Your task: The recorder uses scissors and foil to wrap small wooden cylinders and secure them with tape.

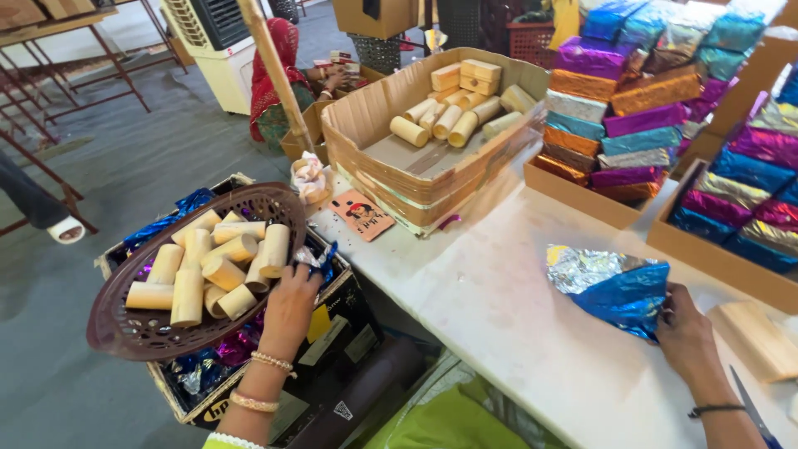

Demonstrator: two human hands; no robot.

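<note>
My left hand (288, 309) grips the near rim of a brown plastic basket (125, 328) that holds several pale wooden cylinders (208, 262), above a dark box of blue and purple foil scraps. My right hand (688, 333) pinches the edge of a crumpled blue and silver foil sheet (615, 287) that lies on the white table (499, 299). A flat pale wooden block (756, 337) rests just right of that hand.
An open cardboard box (416, 170) with more wooden cylinders and blocks sits at the table's far edge. Trays of foil-wrapped packs (632, 108) fill the right side. Another person in red (274, 91) sits on the floor behind. A small printed card (362, 214) lies near the box.
</note>
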